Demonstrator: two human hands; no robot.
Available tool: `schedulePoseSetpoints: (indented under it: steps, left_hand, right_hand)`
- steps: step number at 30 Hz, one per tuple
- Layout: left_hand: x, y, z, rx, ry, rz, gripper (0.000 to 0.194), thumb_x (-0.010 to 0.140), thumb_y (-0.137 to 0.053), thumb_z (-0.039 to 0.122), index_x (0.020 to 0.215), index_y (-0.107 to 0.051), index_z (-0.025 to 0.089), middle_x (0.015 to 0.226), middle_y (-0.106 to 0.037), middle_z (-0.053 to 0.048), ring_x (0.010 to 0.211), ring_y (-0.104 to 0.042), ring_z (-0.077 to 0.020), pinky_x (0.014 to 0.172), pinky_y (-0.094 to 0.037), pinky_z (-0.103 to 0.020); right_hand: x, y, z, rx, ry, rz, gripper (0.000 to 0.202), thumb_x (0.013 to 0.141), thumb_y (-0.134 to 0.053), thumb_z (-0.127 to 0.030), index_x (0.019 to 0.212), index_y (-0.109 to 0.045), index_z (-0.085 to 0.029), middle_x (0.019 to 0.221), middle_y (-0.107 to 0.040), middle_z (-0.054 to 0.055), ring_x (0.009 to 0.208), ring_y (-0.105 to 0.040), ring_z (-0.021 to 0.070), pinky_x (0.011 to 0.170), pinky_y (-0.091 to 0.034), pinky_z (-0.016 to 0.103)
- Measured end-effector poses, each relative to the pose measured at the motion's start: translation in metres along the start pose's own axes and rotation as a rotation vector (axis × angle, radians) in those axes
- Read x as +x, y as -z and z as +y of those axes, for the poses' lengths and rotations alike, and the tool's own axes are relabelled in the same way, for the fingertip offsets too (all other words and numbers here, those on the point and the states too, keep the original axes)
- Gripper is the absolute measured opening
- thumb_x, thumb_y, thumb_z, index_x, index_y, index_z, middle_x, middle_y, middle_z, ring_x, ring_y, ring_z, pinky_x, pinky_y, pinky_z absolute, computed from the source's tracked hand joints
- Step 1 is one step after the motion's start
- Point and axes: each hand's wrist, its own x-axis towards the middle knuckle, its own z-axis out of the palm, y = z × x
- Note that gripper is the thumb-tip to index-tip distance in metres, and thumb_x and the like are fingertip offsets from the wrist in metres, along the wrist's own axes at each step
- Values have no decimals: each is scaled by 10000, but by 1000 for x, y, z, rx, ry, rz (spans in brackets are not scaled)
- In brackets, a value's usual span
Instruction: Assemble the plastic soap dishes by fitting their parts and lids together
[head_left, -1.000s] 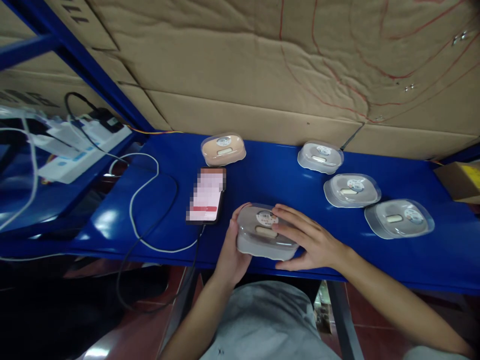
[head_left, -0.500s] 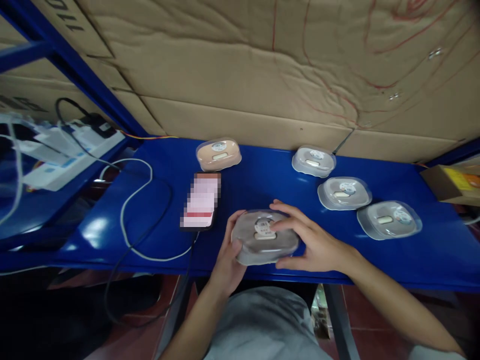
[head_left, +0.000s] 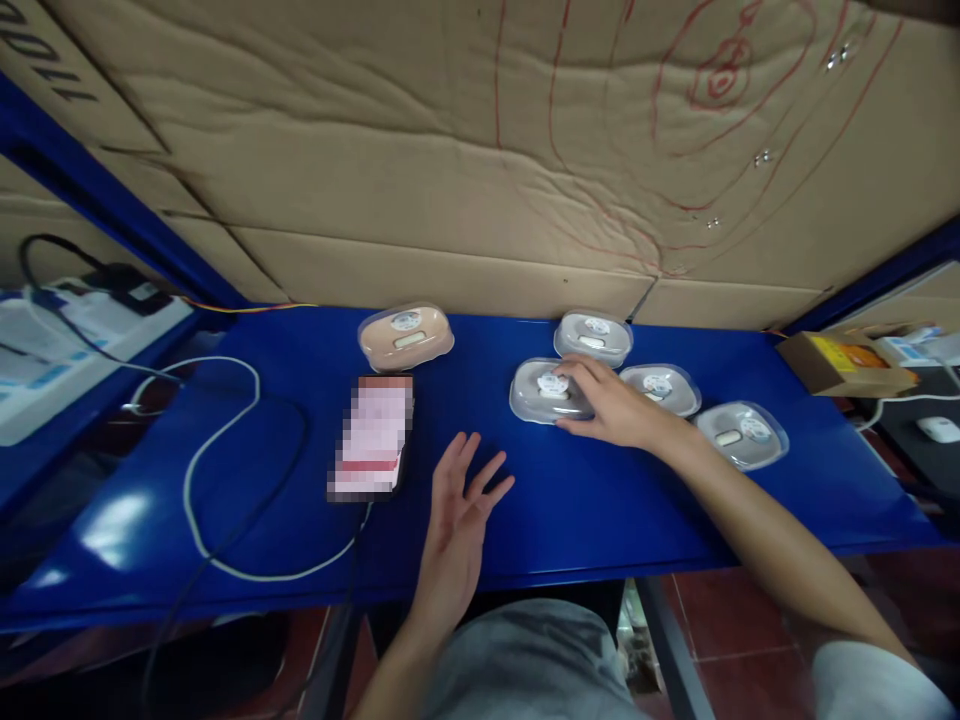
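Head view: the right hand (head_left: 600, 402), palm down, grips a clear-lidded grey container (head_left: 546, 392) at the blue table's (head_left: 570, 510) middle, beside similar containers; contents unclear. The left hand (head_left: 459, 505) hovers open, fingers spread, empty.

A soft grey top (head_left: 536, 665), creased into loose folds, is worn on the torso. The right upper arm is covered by a pale, plain-looking sleeve (head_left: 874, 680).
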Motion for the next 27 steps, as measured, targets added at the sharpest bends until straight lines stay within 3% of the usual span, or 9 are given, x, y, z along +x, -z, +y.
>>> schedulePoseSetpoints:
  steps: [3,6,8,11,14,18,22,24,27]
  left_hand:
    - [0,1,1,29,36,-30,485,1016,-671,453,1486,-570,381,1702,-419,-77,1475,-530,-368,1180,-488,-561]
    - [-1,3,1,41,45,-42,458,1006,-690,447,1451,-614,367,1670,-467,-72,1446,-556,-358,1149,-518,-531]
    - [-1,4,1,37,41,-44,441,1011,-685,450,1440,-630,365,1653,-489,-70,1432,-566,-349,1128,-535,-508]
    - [-1,5,1,49,56,-63,404,1025,-667,451,1418,-658,359,1632,-515,-64,1418,-577,-329,1109,-550,-468]
    - [-1,6,0,83,53,-91,364,1041,-648,435,1392,-677,340,1604,-542,-67,1402,-587,-308,1100,-555,-439]
    - [-4,5,-5,214,-40,-136,346,1056,-634,383,1401,-650,356,1584,-552,-66,1390,-594,-284,1103,-556,-436]
    - [-15,0,-7,530,-145,-231,446,1035,-659,308,1461,-561,395,1634,-488,-60,1473,-524,-289,1185,-495,-488]
    - [-20,-3,-6,776,-168,-308,610,1000,-696,274,1542,-459,420,1694,-416,-63,1554,-431,-314,1244,-424,-551]
    - [-25,-5,-4,1131,-237,-408,877,937,-759,229,1640,-279,440,1780,-269,-76,1640,-261,-363,1312,-211,-681]
  right_hand:
    - [-4,8,2,-140,-62,21,641,969,-713,-415,1516,-473,-185,1641,-451,243,1586,-353,425,1262,-315,689]
    - [-25,31,6,-132,-109,39,804,986,-681,-541,1649,-337,-245,1756,-294,175,1641,-225,400,1296,-228,695]
    - [-52,51,13,-56,-166,104,752,1041,-594,-541,1677,-293,-273,1751,-331,129,1629,-296,323,1304,-293,598]
    - [-112,68,32,-146,-427,349,541,1100,-499,-459,1582,-485,-213,1604,-550,158,1514,-500,271,1270,-377,465]
    - [-177,59,46,-256,-570,338,519,1089,-487,-487,1461,-615,-148,1457,-663,224,1426,-592,319,1210,-442,458]
    - [-228,27,25,-388,-689,220,572,1088,-421,-547,1580,-493,-263,1603,-543,196,1489,-498,403,1118,-461,624]
    - [-222,9,-31,-365,-536,108,779,1010,-512,-704,1673,-316,-345,1686,-437,152,1431,-489,470,1004,-492,666]
    - [-204,5,-56,-297,-432,64,806,1000,-571,-678,1686,-278,-372,1685,-433,136,1400,-497,451,1028,-484,648]
    - [-172,-1,-80,-156,-314,3,775,1008,-639,-578,1680,-297,-396,1623,-472,138,1380,-512,411,1059,-489,618]
